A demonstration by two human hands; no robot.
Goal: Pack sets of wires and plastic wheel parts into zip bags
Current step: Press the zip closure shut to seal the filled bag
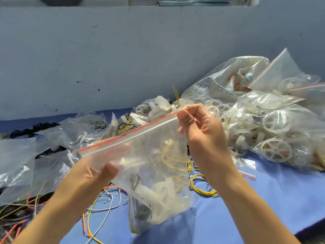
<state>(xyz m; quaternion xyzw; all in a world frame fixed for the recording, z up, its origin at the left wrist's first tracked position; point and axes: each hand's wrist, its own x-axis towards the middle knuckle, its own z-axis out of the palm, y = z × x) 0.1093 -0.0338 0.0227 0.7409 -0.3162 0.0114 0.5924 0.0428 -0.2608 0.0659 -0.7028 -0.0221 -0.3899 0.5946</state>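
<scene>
**Inspector:** Item under handling?

**Recorder:** One clear zip bag (pixel 149 141) with a red-lined closure, held up above the blue desk (pixel 246 208). The closure runs tilted, low at the left and high at the right.

**Inspector:** Grip?

**Recorder:** On the right hand (pixel 202 131), the grip is closed, thumb and forefinger pinching the bag's upper right corner at the closure. On the left hand (pixel 91 175), the grip holds the bag's left side below the closure, thumb in front and fingers behind the plastic.

**Inspector:** Contents?

**Recorder:** White plastic wheel parts (pixel 161 196) sit in the bottom. Thin yellow wire (pixel 168 155) loops above them, and some darker wire lies at the lower left. I cannot tell whether the closure is pressed together.

**Inspector:** Other containers?

**Recorder:** On the right of the desk is a heap of filled bags (pixel 274 124), with white spoked wheels visible through the plastic. Behind it stands a large white woven sack (pixel 225 80) with printed lettering, and a flat red-lined bag (pixel 279 69) is propped against it. On the left lie flat clear bags (pixel 15 159); their contents are unclear.

**Inspector:** Loose stock?

**Recorder:** Loose wires (pixel 103 205) in orange, grey and yellow lie on the desk near the left forearm. A yellow coil (pixel 200 184) lies just beside the held bag, under the right wrist. A pile of white parts (pixel 158 106) lies behind the bag.
</scene>
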